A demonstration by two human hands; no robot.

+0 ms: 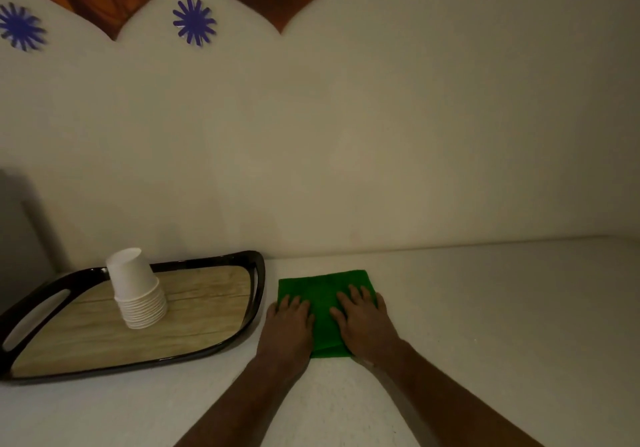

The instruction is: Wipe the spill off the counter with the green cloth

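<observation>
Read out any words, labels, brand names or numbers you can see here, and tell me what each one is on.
None: no readable text anywhere in this view.
The stack of white paper cups, tray and green cloth under the left hand and right hand are unprinted.
The wall decorations are plain shapes, no lettering.

Dim, warm, yellowish light is filling the whole view, and the wall (346,152) is glowing brightest just above the green cloth (323,294), then fading toward the corners. A soft grey shadow is falling on the wall left of the stack of white cups (136,289), well away from the cloth. The tray (258,273) rim beside the cloth is carrying faint highlights. Wide-angle distortion is bending the table (485,308) edge behind the cloth and the tray's outline. The purple flower decoration (20,27) far up and left of the cloth is looking smeared, and fine grain is softening everything.
</observation>
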